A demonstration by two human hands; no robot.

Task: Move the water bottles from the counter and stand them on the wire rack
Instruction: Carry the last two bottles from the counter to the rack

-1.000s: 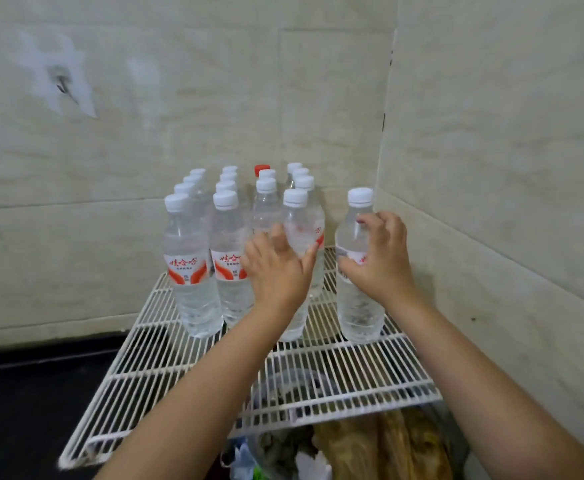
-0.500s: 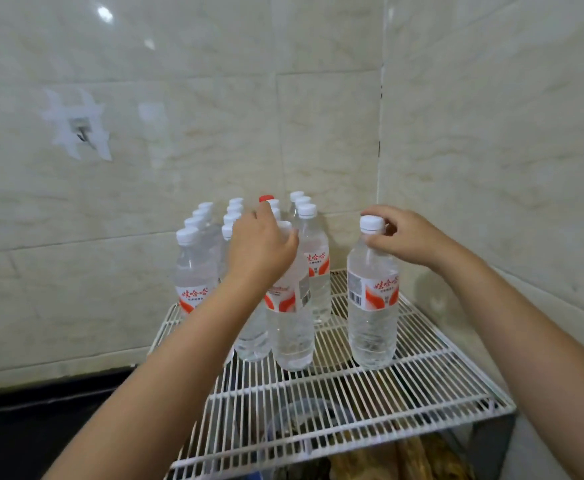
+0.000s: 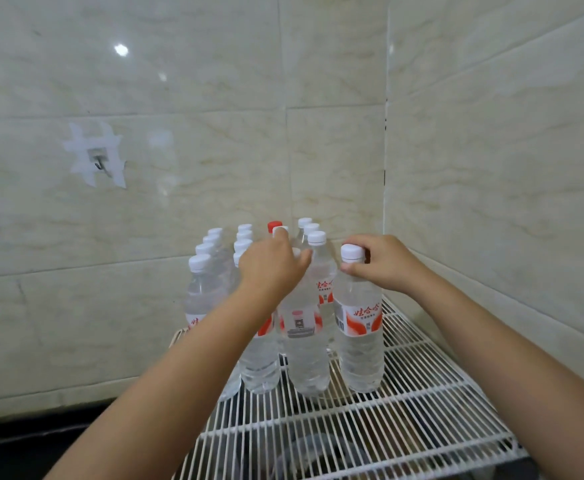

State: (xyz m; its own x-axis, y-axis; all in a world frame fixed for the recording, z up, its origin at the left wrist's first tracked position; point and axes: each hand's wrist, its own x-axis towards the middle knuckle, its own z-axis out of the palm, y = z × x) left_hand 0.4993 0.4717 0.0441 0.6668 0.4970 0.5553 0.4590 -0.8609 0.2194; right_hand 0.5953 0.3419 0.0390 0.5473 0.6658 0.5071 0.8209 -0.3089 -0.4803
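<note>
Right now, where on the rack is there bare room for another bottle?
Free: the wire rack's front strip, nearer the camera than the front row of bottles, and its right side between the bottle under the right hand and the right wall. Crowded: the back-left, where the packed bottles stand in tight rows and both forearms cross.

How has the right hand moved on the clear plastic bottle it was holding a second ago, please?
Yes. The right hand has climbed from the label up to the white cap of the clear plastic bottle, which stands on the white wire rack.
</note>
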